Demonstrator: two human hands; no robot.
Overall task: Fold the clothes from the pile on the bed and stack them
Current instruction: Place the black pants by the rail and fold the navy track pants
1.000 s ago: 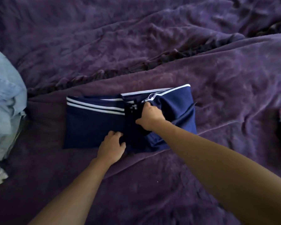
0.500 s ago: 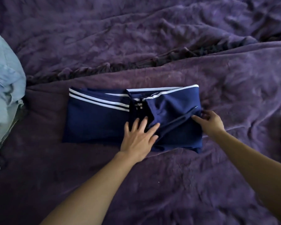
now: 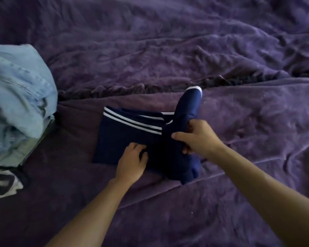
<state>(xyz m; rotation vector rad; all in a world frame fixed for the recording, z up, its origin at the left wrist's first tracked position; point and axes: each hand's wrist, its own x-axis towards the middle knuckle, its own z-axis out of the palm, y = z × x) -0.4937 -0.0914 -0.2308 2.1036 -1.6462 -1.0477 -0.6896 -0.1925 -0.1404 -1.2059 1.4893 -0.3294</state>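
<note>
A navy garment with white stripes [image 3: 125, 136] lies partly folded on the purple blanket [image 3: 168, 50] in the middle of the bed. My right hand [image 3: 196, 138] grips its right half and holds that part raised and turned up toward the left. On the flat left half, near the fold line, my left hand [image 3: 132, 161] presses down with its fingers spread. A pile of clothes, with light blue denim [image 3: 16, 104] on top, sits at the left edge.
Below the denim pile lies a white and dark piece of clothing [image 3: 2, 184]. The purple blanket is wrinkled, with a dark fringed seam [image 3: 150, 88] running across behind the garment.
My right hand took hold of the garment's right edge and lifted that half up and leftward. My left hand slid a little toward me on the flat part. The view shifted right, showing more denim pile.
</note>
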